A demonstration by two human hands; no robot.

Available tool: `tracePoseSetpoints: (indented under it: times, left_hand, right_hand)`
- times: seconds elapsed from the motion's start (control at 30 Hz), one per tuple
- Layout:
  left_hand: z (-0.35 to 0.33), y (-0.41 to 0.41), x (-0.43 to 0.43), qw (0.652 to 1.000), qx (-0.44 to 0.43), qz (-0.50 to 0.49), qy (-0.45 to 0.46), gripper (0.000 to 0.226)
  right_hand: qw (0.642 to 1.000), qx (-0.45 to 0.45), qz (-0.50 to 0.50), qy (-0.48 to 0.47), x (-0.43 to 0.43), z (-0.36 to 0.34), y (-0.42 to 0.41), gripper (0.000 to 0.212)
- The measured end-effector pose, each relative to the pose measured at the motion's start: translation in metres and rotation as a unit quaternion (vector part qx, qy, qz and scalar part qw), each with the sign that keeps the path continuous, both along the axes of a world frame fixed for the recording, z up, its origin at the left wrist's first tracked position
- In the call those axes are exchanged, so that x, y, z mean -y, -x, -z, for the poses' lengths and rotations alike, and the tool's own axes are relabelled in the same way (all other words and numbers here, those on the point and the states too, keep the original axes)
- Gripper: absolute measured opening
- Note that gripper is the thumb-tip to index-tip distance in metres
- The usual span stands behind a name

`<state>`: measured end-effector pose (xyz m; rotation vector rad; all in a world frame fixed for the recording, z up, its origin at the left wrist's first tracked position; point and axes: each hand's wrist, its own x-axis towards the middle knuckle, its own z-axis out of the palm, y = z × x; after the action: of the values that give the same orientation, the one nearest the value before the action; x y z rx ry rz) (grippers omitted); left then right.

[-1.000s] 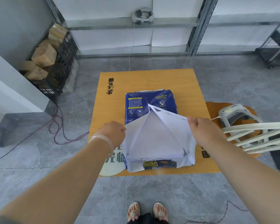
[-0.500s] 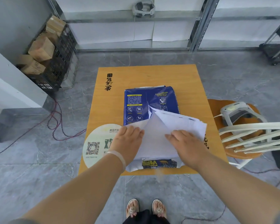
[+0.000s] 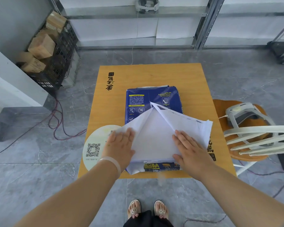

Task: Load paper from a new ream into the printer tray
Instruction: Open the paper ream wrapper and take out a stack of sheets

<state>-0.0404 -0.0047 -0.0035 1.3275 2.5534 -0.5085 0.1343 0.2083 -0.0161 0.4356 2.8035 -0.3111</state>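
A blue-wrapped paper ream (image 3: 143, 102) lies on the small orange table (image 3: 154, 74). Its near half is torn open: white wrapper flaps (image 3: 193, 126) are folded out to both sides and bare white paper (image 3: 154, 138) shows between them. My left hand (image 3: 120, 146) lies flat, fingers together, on the left flap. My right hand (image 3: 188, 149) lies flat on the right flap and the paper's edge. Neither hand grips anything. No printer or tray is in view.
A round white QR sticker (image 3: 95, 145) is on the table's near-left corner. A white-backed chair (image 3: 252, 136) with a grey headset (image 3: 244, 113) on its seat stands to the right. A black crate of cardboard boxes (image 3: 51, 51) and floor cables (image 3: 56, 122) lie left.
One second ago both hands held the wrapper flaps pulled apart and raised. They have come down and now press the flaps flat on either side of the exposed paper.
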Motion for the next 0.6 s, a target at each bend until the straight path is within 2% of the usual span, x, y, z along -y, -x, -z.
tracePoseSetpoints:
  times: [0.1, 0.23, 0.33, 0.37, 0.43, 0.5, 0.57, 0.6]
  left_hand:
    - [0.015, -0.005, 0.015, 0.990, 0.095, -0.046, -0.092, 0.075]
    - [0.031, -0.022, 0.025, 0.973, 0.139, -0.083, -0.163, 0.073]
    - [0.026, -0.024, 0.020, 0.945, 0.177, -0.146, -0.232, 0.068]
    - [0.022, -0.025, 0.017, 0.929, 0.174, -0.172, -0.276, 0.060]
    - [0.014, -0.027, 0.011, 0.886, 0.175, -0.229, -0.363, 0.038]
    - [0.007, -0.033, 0.006, 0.826, 0.242, -0.323, -0.394, 0.020]
    - [0.003, -0.037, 0.003, 0.777, 0.280, -0.421, -0.376, 0.008]
    - [0.003, -0.038, 0.004, 0.764, 0.281, -0.455, -0.362, 0.007]
  right_hand:
    - [1.000, 0.019, 0.010, 0.022, 0.004, 0.006, -0.005, 0.073]
    - [0.999, 0.031, 0.015, 0.033, 0.006, 0.010, -0.003, 0.074]
    - [0.997, 0.015, 0.024, 0.069, 0.007, 0.007, -0.003, 0.078]
    - [0.994, -0.013, 0.050, 0.095, 0.008, 0.002, -0.003, 0.077]
    - [0.975, -0.112, 0.136, 0.133, 0.013, -0.007, -0.006, 0.059]
    - [0.950, -0.181, 0.216, 0.130, 0.019, -0.011, -0.010, 0.036]
    - [0.919, -0.167, 0.314, 0.171, 0.023, -0.014, -0.010, 0.020]
    - [0.900, -0.143, 0.363, 0.195, 0.023, -0.015, -0.008, 0.016]
